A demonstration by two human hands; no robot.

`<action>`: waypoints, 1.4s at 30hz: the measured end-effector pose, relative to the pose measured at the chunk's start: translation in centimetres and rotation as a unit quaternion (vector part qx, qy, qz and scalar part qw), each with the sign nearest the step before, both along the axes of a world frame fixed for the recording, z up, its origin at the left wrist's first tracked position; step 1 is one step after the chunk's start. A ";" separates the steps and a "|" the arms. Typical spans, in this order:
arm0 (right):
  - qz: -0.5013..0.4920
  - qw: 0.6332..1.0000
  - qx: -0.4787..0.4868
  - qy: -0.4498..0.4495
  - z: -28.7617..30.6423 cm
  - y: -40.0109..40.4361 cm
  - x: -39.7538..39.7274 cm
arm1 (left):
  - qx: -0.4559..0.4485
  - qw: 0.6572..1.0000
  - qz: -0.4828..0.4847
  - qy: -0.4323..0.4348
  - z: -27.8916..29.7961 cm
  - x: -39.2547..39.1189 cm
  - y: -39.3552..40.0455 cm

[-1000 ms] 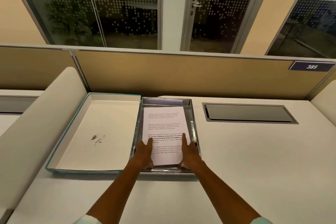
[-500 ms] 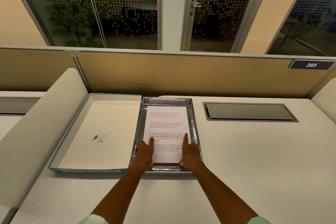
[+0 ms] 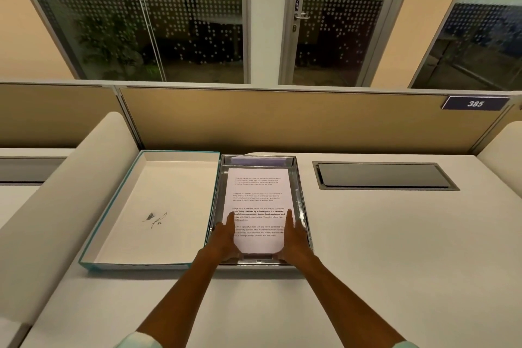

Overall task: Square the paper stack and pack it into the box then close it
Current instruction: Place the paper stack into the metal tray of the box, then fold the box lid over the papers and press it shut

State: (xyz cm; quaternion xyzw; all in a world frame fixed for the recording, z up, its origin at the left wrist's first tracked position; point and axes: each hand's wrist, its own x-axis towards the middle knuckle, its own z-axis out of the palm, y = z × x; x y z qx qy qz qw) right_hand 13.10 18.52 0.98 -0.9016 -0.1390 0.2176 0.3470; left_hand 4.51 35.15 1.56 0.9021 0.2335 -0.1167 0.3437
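Observation:
A white paper stack (image 3: 260,192) with printed text lies inside a shiny silver box (image 3: 301,195) at the desk's middle. My left hand (image 3: 224,240) grips the stack's near left corner, index finger stretched on top. My right hand (image 3: 295,240) grips the near right corner the same way. The stack sits straight, with narrow gaps to the box walls. The box's lid (image 3: 158,206), white inside with a teal rim and a small dark mark, lies upside down touching the box's left side.
A dark cable flap (image 3: 384,175) is set into the desk to the right of the box. A tan partition (image 3: 282,121) closes the back. A curved white divider (image 3: 70,192) rises on the left, next to the lid.
The paper stack has settled slightly lower and flatter in the silver box. Both hands stay on its near corners.

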 end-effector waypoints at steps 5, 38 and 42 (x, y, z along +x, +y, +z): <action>-0.008 0.994 0.083 -0.070 1.9 -1.7 0.6 | -0.039 0.984 0.067 -0.160 1.1 -1.1 0.5; -0.125 0.988 0.079 0.033 -1.4 -6.6 1.1 | -0.385 0.627 0.595 -0.323 -1.9 -12.4 5.3; -0.120 0.989 0.074 0.040 -1.2 -6.6 1.2 | -0.368 0.634 0.549 -0.403 -1.6 -12.5 4.5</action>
